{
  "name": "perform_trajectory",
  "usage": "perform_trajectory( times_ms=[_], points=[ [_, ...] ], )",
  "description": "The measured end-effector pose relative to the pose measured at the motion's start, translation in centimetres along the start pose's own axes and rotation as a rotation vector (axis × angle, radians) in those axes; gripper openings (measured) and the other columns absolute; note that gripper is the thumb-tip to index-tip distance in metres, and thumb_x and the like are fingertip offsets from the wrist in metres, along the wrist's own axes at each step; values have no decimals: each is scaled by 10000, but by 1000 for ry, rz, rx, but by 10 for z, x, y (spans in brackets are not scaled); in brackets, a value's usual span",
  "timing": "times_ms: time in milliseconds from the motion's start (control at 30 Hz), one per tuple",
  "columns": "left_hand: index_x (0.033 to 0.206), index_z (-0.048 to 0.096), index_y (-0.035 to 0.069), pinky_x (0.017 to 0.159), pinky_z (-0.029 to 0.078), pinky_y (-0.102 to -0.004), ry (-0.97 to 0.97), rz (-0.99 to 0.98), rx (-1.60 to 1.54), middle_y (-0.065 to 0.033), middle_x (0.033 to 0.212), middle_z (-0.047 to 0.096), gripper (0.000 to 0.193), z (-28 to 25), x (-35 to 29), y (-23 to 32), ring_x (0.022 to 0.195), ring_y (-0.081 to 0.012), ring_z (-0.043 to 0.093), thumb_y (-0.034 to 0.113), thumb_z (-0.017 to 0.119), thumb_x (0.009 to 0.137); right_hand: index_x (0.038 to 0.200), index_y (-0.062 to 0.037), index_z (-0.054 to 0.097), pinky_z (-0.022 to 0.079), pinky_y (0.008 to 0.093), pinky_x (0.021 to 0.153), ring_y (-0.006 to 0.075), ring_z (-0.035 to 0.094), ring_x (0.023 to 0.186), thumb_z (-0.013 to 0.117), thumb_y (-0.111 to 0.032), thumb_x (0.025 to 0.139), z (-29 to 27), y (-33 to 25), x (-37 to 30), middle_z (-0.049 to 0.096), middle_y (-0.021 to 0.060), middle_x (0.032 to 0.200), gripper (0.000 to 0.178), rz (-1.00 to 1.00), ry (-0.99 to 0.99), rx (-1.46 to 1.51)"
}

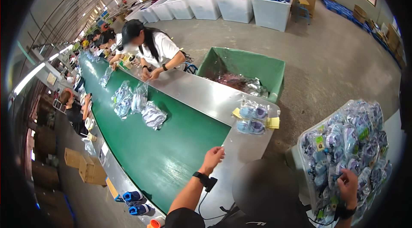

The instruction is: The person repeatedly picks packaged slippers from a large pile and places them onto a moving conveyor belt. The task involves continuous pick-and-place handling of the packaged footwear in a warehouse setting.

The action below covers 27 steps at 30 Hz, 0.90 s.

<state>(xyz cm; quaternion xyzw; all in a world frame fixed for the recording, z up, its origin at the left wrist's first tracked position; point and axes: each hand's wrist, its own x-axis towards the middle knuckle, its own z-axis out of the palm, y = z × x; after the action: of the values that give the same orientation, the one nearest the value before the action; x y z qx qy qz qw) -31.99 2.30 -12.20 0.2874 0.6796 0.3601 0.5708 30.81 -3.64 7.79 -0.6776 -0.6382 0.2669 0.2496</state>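
Bagged shoes (362, 142) fill the lower right, heaped seemingly for easy reach; right hand (348, 184) touches them, grip unclear; left hand (213, 158), lower centre, looks empty, half-curled; beyond, another pair (252, 119) lies flat on the tabletop (245, 144)

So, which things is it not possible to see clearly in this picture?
In the head view:
Right hand: palm hidden by its own back; any grip on bagged shoes unclear.
Orange object: cut off by the lower edge.
Green bin: floor hidden under crumpled plastic.
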Motion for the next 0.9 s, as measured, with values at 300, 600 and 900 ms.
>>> perform_trajectory(
  times_ms=[300,600,900],
  points=[
    [1186,691,106,643,546,-275,-57,-301,-233,-20,917,699,390,11,22,-141,761,-119,661,451,710,1005,1200,-4,691,498,291,663,141,624,735,751,-36,829,79,-17,25,650,56,873,377,-104,-98,84],
    [1110,698,49,637,581,-297,27,-384,-502,-68,942,784,363,7,30,-177,711,-183,748,397,599,1090,1114,27,717,529,300,643,138,659,679,770,-96,809,134,27,35,705,71,766,334,4,-244,102],
    [1138,685,43,622,583,-302,53,-336,-500,-76,983,798,405,7,25,-175,758,-201,774,429,572,1091,1061,39,742,551,302,631,127,695,684,775,-157,880,203,178,6,719,73,734,268,154,-517,154]
  ],
)
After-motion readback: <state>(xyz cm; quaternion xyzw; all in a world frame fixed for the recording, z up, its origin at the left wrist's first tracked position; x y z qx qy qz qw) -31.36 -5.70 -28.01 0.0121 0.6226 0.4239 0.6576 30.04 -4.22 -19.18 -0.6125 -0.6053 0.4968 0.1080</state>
